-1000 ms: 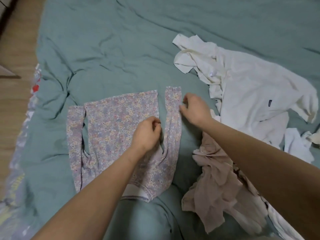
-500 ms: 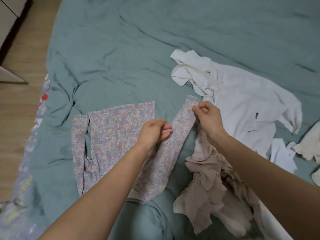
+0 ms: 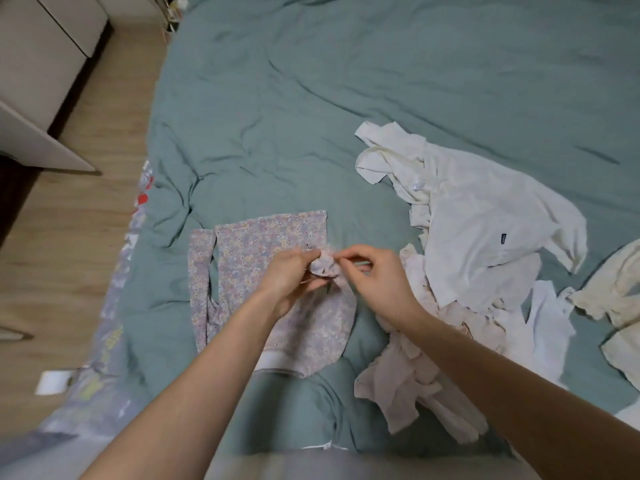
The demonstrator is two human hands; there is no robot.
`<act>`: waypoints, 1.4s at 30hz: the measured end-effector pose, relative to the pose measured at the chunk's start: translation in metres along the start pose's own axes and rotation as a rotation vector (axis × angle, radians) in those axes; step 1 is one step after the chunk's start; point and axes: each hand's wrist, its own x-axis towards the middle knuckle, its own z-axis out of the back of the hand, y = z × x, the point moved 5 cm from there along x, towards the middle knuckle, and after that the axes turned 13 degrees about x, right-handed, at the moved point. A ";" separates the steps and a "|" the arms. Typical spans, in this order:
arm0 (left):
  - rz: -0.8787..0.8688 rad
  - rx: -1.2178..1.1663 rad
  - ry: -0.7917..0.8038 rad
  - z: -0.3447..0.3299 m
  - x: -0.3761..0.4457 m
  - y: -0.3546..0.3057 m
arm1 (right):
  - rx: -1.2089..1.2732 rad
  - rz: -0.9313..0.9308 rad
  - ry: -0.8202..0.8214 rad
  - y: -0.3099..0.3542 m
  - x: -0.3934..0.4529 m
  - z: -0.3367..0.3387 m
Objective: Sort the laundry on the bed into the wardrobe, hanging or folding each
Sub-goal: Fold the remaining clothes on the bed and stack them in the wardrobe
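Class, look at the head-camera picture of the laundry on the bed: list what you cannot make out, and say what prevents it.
- Head view: the bunched sleeve end of the floral top is motion-blurred between the left hand and right hand.
- The logo on the white shirt is too small to read.
- The cream garment is cut off by the right edge.
- The pink garment is partly hidden under the right forearm.

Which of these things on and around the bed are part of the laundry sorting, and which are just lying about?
Part of the job:
- floral garment, its bunched end gripped by left hand and right hand
- white shirt
- beige garment
- cream garment

Just there:
- green bedcover
- wooden floor
- white cabinet
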 end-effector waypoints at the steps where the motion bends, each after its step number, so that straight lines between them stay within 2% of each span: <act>1: -0.049 0.065 0.001 0.012 -0.004 0.001 | -0.008 0.020 -0.031 0.005 0.003 -0.003; 3: -0.151 0.174 0.059 0.030 -0.016 -0.001 | -0.025 0.036 0.006 0.015 0.012 -0.013; 5: -0.219 0.237 0.149 0.042 -0.032 -0.004 | -0.055 0.033 0.141 0.022 0.019 -0.028; 9: -0.270 0.289 0.217 0.056 -0.050 -0.008 | -0.181 0.118 0.294 0.033 0.020 -0.050; 14: -0.261 0.359 0.125 0.068 -0.054 -0.006 | -0.222 0.197 0.254 0.043 0.010 -0.054; 21: -0.258 0.400 0.152 0.066 -0.052 -0.003 | -0.356 0.345 0.297 0.047 0.007 -0.054; 25: -0.237 0.377 0.109 0.064 -0.052 -0.003 | -0.444 0.386 0.311 0.047 0.005 -0.056; 29: -0.260 0.461 0.051 0.069 -0.056 -0.003 | -0.289 0.240 0.205 0.036 0.015 -0.043; 32: -0.296 0.700 0.034 0.080 -0.060 -0.002 | -0.075 0.046 0.240 0.033 0.019 -0.036; 36: -0.293 0.536 0.028 0.087 -0.060 -0.007 | -0.015 -0.060 0.404 0.030 0.014 -0.050; 42: -0.280 0.465 -0.029 0.086 -0.057 -0.008 | 0.056 -0.123 0.466 0.027 0.009 -0.065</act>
